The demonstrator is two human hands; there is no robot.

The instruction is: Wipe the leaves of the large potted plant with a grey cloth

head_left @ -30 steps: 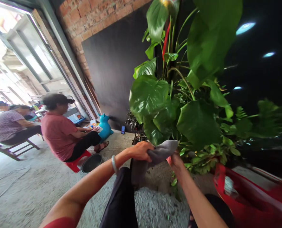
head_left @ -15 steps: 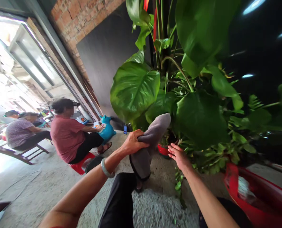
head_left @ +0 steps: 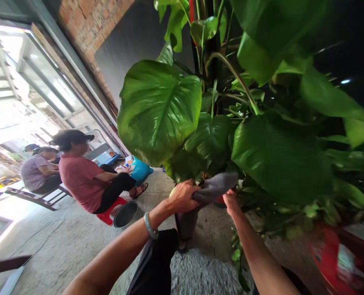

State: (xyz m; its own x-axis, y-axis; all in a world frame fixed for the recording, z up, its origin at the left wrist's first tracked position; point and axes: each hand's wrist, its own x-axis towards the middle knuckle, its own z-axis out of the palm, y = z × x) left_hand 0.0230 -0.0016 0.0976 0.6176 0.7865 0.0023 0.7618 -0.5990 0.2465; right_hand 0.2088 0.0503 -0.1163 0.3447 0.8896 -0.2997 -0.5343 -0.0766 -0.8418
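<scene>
People sit at the far left — one in a red shirt [head_left: 82,180] on a low red stool [head_left: 110,212], another person [head_left: 36,174] behind on a bench — well apart from the work, with a dark round basin [head_left: 125,214] on the concrete floor [head_left: 62,246] just beside the stool. Nearer the middle, the left hand [head_left: 183,196], a pale bangle [head_left: 150,226] on its wrist, is clenched around a grey cloth [head_left: 214,187] that trails down over the raised knee in dark trousers [head_left: 157,262]. The cloth's far end lies under the big leaves [head_left: 160,108] of the potted plant, and the right hand [head_left: 230,201] touches it from below; whether its fingers close on it I cannot tell. The likely risk is the cloth snagging a stem [head_left: 235,78] or tearing a leaf if pulled hard — the foliage hangs close. To the right, a red pot [head_left: 338,258] sits blurred; an elbow could knock it.
</scene>
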